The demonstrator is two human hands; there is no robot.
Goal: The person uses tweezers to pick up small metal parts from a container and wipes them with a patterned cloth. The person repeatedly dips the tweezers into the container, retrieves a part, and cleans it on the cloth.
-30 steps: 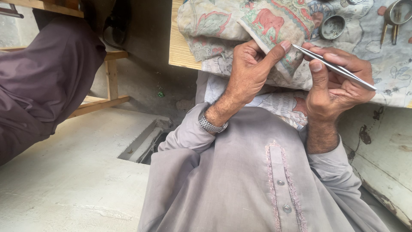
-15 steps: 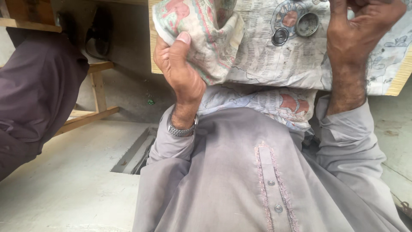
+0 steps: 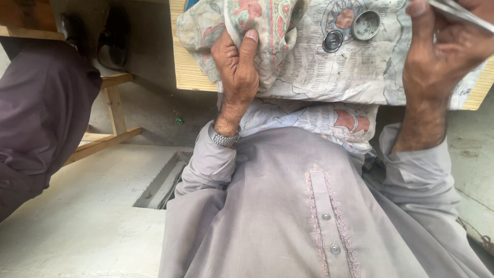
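Cloth (image 3: 309,67) printed, faded, bunched in left hand (image 3: 236,67)

Wore loose grey tunic (image 3: 288,206), long sleeves pushed up at wrists. Embroidered pinkish placket (image 3: 324,216) down front, small round buttons. Silver metal-link wristwatch (image 3: 225,138) on left wrist. Both forearms bare.

Left hand (image 3: 237,67) grips patterned cloth (image 3: 309,62); right hand (image 3: 442,56) holds thin metal strip (image 3: 463,13).

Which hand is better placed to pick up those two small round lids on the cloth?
Probably the right hand: it sits beside the round lids, though it holds a thin metal tool. The left hand grips the bunched patterned cloth.
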